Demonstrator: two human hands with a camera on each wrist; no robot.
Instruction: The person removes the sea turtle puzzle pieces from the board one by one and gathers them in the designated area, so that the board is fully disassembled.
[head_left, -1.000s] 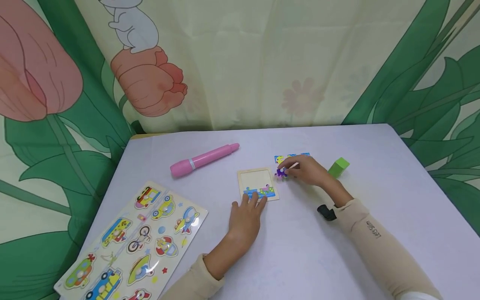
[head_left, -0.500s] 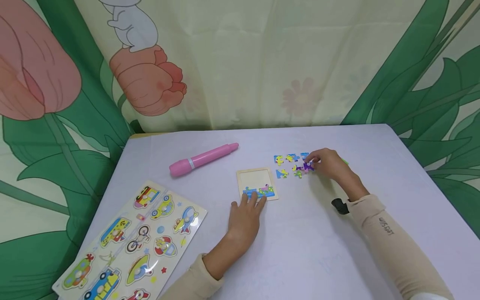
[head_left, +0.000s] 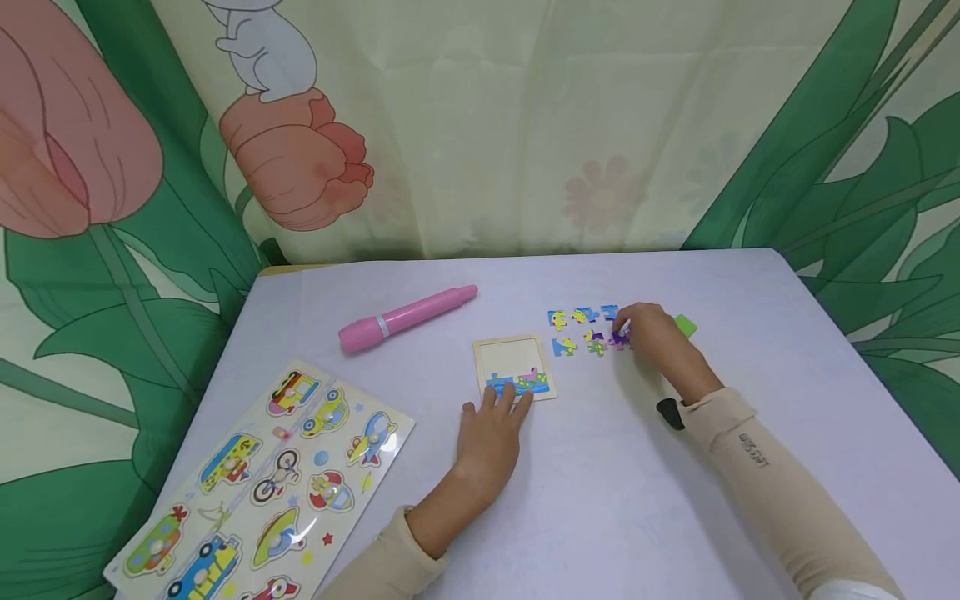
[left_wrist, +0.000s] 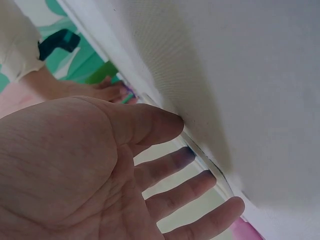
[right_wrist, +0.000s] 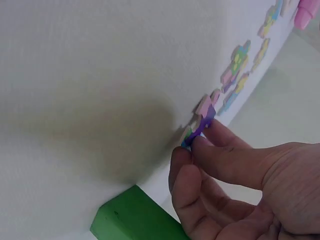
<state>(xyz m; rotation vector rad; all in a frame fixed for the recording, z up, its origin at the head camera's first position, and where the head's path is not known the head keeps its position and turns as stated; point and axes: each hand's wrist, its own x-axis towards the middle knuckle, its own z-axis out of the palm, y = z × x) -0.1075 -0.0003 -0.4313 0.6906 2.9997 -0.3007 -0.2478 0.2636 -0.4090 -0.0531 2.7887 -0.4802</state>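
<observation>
A small wooden puzzle tray (head_left: 512, 354) lies mid-table with some blue, green and pink pieces along its near side. My left hand (head_left: 489, 454) rests on that near edge, fingers straight and spread; the left wrist view shows its fingertips against the tray's edge. My right hand (head_left: 663, 343) is right of the tray, pinching a purple puzzle piece (right_wrist: 206, 119) between thumb and fingers. In the right wrist view the piece is at the tabletop, partly hidden by the fingertips. Several loose puzzle pieces (head_left: 585, 316) lie in two rows just left of this hand.
A green block (head_left: 686, 326) stands just beyond my right hand. Behind the tray lies a pink pen-shaped object (head_left: 408, 318). A large picture board (head_left: 322, 462) with vehicle shapes covers the table's left front. A patterned curtain (head_left: 480, 150) hangs behind the table.
My right hand has moved right, carrying the purple piece from beside the tray to the right end of the loose pieces. The left hand has stayed on the tray.
</observation>
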